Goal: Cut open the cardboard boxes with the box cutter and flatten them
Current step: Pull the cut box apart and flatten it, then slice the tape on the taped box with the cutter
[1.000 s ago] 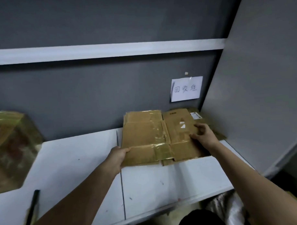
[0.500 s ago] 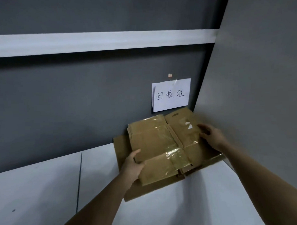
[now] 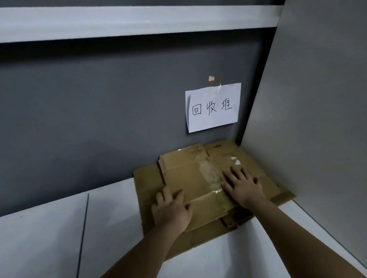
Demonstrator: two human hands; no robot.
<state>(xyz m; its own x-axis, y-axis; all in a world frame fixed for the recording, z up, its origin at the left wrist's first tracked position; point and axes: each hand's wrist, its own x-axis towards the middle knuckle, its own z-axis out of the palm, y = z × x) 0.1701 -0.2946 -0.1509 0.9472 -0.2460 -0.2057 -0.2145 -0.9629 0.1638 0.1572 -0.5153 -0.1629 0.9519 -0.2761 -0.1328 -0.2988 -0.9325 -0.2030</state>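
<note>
Currently, head view, 1 camera, entries as follows.
Flattened box [image 3: 192, 180]: lies flat on top of a larger cardboard sheet [image 3: 146, 181], in the far right corner of the white table [image 3: 42, 237]; clear tape [image 3: 209, 173] runs along its middle seam.
Stack position: pushed up against the grey back wall [image 3: 94, 121] and just beside the pale side partition [image 3: 323, 113].
Left hand [image 3: 172, 208]: palm down, fingers straight and spread, pressing on the near left edge of the flattened box; part of the hand overlaps the larger sheet beneath. It grips nothing.
Right hand [image 3: 243, 185]: palm down, fingers straight and spread, pressing on the right half of the flattened box, just right of the tape. It grips nothing.
Box relative to hands: directly under both palms, extending away from the person past the fingertips.
Paper sign [image 3: 212, 107]: taped to the back wall above the stack, handwritten with 3 characters.
Table seam [image 3: 82, 236]: dark line, well left of the stack.
</note>
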